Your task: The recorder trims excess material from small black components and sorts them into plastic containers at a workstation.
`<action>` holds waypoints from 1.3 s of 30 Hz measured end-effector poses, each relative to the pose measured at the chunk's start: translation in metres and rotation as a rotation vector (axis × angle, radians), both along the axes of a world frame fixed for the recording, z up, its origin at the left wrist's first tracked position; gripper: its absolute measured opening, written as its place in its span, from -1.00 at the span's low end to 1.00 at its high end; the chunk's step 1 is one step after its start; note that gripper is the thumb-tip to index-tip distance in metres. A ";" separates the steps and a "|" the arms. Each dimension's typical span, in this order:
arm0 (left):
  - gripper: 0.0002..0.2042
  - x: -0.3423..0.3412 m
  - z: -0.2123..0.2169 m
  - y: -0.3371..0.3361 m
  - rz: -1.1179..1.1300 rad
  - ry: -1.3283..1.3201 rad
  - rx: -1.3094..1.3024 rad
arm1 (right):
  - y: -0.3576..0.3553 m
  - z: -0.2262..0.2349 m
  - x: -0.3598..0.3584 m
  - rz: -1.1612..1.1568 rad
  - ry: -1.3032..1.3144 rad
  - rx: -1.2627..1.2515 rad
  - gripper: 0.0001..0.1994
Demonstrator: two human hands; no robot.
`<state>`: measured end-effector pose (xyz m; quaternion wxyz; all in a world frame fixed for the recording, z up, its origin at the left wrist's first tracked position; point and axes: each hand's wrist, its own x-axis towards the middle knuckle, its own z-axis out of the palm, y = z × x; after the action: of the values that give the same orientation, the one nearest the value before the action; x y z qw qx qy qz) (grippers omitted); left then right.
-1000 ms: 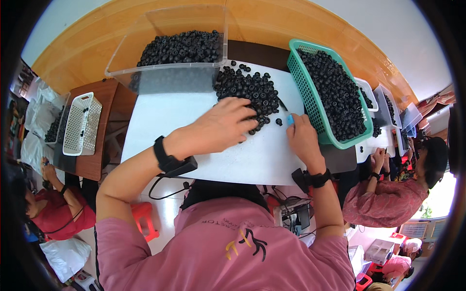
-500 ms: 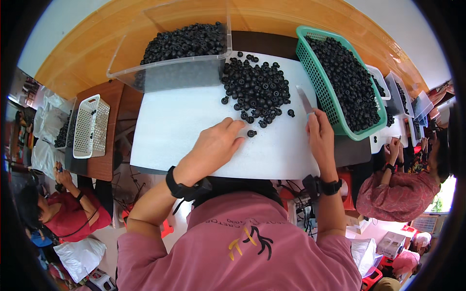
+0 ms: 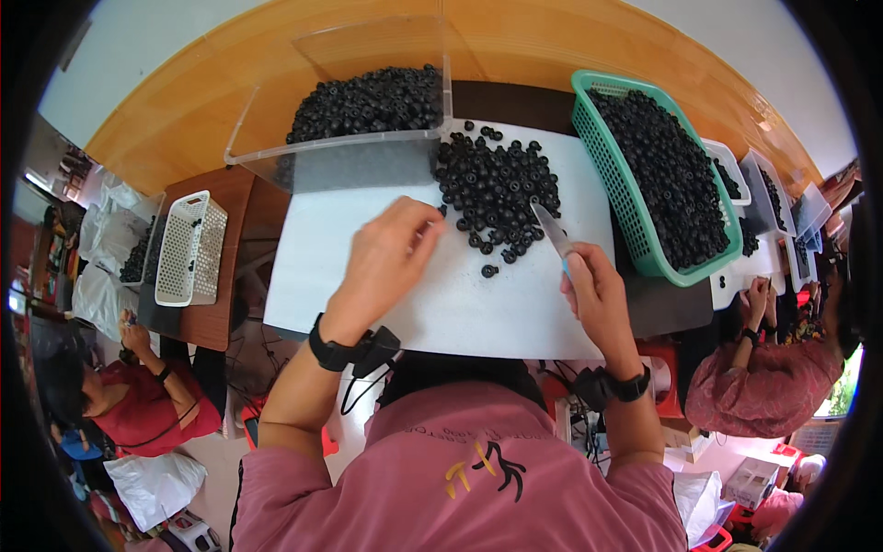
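My right hand (image 3: 593, 287) is closed round the pale blue handle of a small knife (image 3: 550, 227). Its blade points up and left, over the right edge of a pile of small round black parts (image 3: 497, 189) with holes in them. The pile lies on a white board (image 3: 368, 304). At the pile's left edge is my left hand (image 3: 388, 259), fingers bent and a little apart. One dark part lies right at its fingertips, and I cannot see it gripped. A single black part (image 3: 489, 271) sits on the board between the hands.
A clear plastic bin (image 3: 359, 166) of black parts stands behind left. At right is a green basket (image 3: 600, 166) filled with the same. A white basket (image 3: 198, 248) stands on a brown table at left. Co-workers sit on both sides.
My left hand has moved left and away from the single part, to the pile's left edge. My right hand has raised the knife, its blade now nearer the pile. The whole view has shifted slightly.
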<state>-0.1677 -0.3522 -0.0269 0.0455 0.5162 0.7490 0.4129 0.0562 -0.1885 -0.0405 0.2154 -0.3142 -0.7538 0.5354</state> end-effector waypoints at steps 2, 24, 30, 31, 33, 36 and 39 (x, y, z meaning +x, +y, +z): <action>-0.92 -0.020 0.007 -0.013 0.103 0.014 0.093 | 0.002 0.005 0.006 -0.001 -0.072 0.209 -0.79; -0.89 -0.077 0.011 -0.039 0.262 0.166 0.147 | 0.015 0.009 0.053 0.265 -0.479 0.956 -0.86; -0.93 -0.026 0.004 -0.020 -0.268 0.006 -0.146 | 0.011 0.020 0.050 0.107 -0.340 0.660 -0.85; -0.93 -0.026 0.004 -0.015 -0.270 0.006 -0.147 | 0.009 0.019 0.048 0.092 -0.294 0.604 -0.84; -0.93 -0.032 0.005 -0.004 -0.231 0.110 -0.172 | 0.004 0.018 0.044 0.079 -0.241 0.552 -0.84; -0.93 -0.033 0.017 -0.002 -0.111 0.193 -0.086 | -0.005 0.015 0.041 0.093 -0.207 0.384 -0.82; -0.94 -0.035 0.035 -0.008 -0.084 0.068 0.022 | -0.006 0.009 0.039 0.082 -0.159 0.370 -0.81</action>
<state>-0.2024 -0.3601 0.0078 0.0314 0.5615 0.7231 0.4011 0.0956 -0.1947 -0.0315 0.1875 -0.2796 -0.8661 0.3695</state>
